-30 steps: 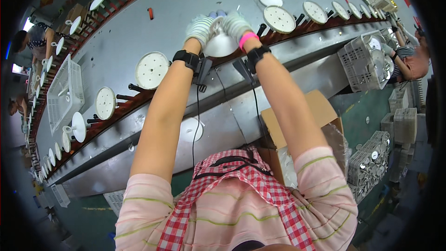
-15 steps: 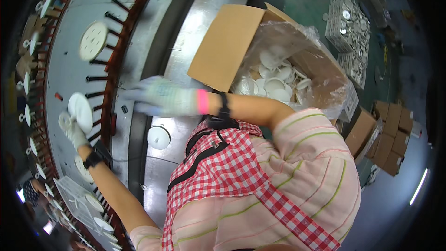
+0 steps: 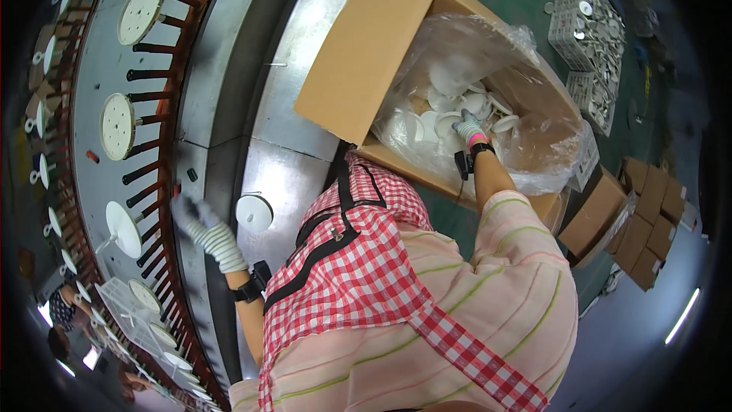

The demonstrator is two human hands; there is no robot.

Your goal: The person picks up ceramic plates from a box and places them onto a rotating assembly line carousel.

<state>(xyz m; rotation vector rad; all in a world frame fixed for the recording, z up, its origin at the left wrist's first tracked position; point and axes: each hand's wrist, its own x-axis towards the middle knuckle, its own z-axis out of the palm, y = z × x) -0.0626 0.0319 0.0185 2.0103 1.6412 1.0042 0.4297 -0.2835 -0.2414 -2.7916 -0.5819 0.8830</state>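
My left hand (image 3: 204, 230), in a pale striped glove, is over the conveyor's near-side edge with its fingers stretched out and slightly blurred; it holds nothing that I can see. Beyond it, a white round disc with a stem (image 3: 123, 229) stands on edge by the dark rods. My right hand (image 3: 470, 130), gloved too, reaches into a cardboard box (image 3: 366, 53) lined with clear plastic. Its fingers are among loose white discs (image 3: 446, 126), and whether they grip one cannot be seen.
A single white disc (image 3: 254, 214) lies on the metal bench (image 3: 293, 126). Pale discs with holes (image 3: 117, 127) ride on the rods (image 3: 146, 172). A clear plastic tray (image 3: 130, 309) is farther down the line. White crates of parts (image 3: 583, 19) and stacked cartons (image 3: 648, 214) are at right.
My left hand has left the disc on the conveyor and drawn back right. My right hand has gone from over the bench edge into the box. The conveyor's discs have shifted toward the picture's bottom.
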